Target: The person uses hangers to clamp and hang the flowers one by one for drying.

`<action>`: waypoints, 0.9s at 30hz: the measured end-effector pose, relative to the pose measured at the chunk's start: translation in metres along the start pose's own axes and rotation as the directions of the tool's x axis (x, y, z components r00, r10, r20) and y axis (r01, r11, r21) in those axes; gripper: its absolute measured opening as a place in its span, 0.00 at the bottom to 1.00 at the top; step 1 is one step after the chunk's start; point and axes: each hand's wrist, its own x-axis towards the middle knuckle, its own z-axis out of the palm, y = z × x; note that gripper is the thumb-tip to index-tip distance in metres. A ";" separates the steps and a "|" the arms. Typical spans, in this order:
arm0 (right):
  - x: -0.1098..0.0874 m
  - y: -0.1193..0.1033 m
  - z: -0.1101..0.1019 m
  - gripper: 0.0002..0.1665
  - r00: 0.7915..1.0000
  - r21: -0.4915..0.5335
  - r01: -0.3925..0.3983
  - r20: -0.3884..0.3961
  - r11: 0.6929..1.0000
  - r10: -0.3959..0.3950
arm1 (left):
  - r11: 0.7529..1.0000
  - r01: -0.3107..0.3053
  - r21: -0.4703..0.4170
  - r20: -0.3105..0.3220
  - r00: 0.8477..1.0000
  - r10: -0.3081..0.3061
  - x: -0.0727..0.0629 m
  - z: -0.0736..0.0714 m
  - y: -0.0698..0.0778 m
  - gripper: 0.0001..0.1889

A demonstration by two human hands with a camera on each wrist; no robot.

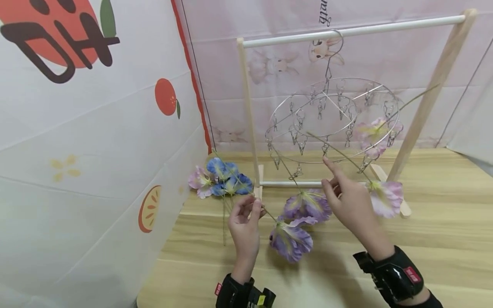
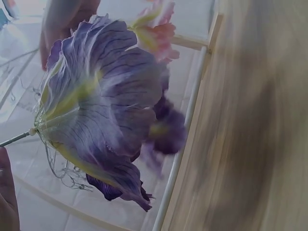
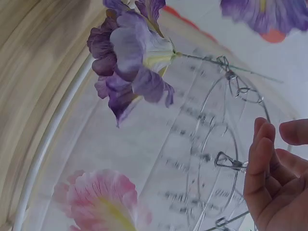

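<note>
My left hand (image 1: pixel 245 222) pinches the thin green stem of a purple artificial flower (image 1: pixel 291 239), its bloom above the tabletop. My right hand (image 1: pixel 352 205) is at the near rim of the round wire clip hanger (image 1: pixel 277 109), index finger extended beside a small metal clip (image 3: pixel 231 161). In the right wrist view its thumb and index finger stand apart with nothing between them. Another purple flower (image 1: pixel 308 205) hangs from a front clip by its stem. Two pink flowers, one at the front right (image 1: pixel 385 199) and one farther back (image 1: pixel 371 134), also hang there.
The hanger's hook sits over the white top bar (image 1: pixel 289 38) of a wooden-sided stand (image 1: pixel 427 98). Blue flowers (image 1: pixel 227 175) and a pale pink flower (image 1: pixel 200 182) lie on the wooden table (image 1: pixel 192 273), left of the stand. A printed cloth (image 1: pixel 104 137) rises at the left.
</note>
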 end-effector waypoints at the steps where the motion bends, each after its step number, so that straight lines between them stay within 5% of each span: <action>1: 0.000 0.003 -0.004 0.30 1.000 0.002 -0.006 -0.012 1.000 0.006 | 1.000 0.000 0.005 0.001 1.000 0.000 0.000 0.001 0.000 0.15; 10: -0.003 0.026 -0.026 0.21 0.982 0.084 0.024 -0.188 0.996 -0.008 | 0.999 0.049 0.011 0.008 0.999 -0.049 -0.003 0.010 -0.001 0.10; 15: -0.013 0.011 -0.015 0.13 0.913 0.176 0.312 -0.327 0.934 -0.244 | 0.998 0.065 0.027 0.004 0.998 -0.066 -0.004 0.011 -0.004 0.10; 17: -0.016 0.000 -0.004 0.13 0.887 0.171 0.410 -0.304 0.896 -0.348 | 0.996 0.075 0.042 -0.005 0.997 -0.075 -0.004 0.011 -0.005 0.10; 19: -0.019 -0.013 0.008 0.14 0.885 0.153 0.442 -0.232 0.884 -0.403 | 0.995 0.082 0.051 -0.012 0.997 -0.082 -0.005 0.010 -0.007 0.11; 22: -0.020 -0.029 0.025 0.12 0.933 0.141 0.360 -0.087 0.922 -0.350 | 0.995 0.078 0.056 -0.009 0.997 -0.078 -0.005 0.010 -0.009 0.13; 25: -0.015 -0.038 0.037 0.14 0.984 0.135 0.160 0.059 0.978 -0.169 | 0.996 0.067 0.051 0.005 0.998 -0.068 -0.005 0.011 -0.010 0.14; 27: -0.007 -0.040 0.042 0.22 0.990 0.136 0.010 0.136 0.991 -0.028 | 0.997 0.063 0.051 0.012 0.998 -0.064 -0.006 0.011 -0.011 0.14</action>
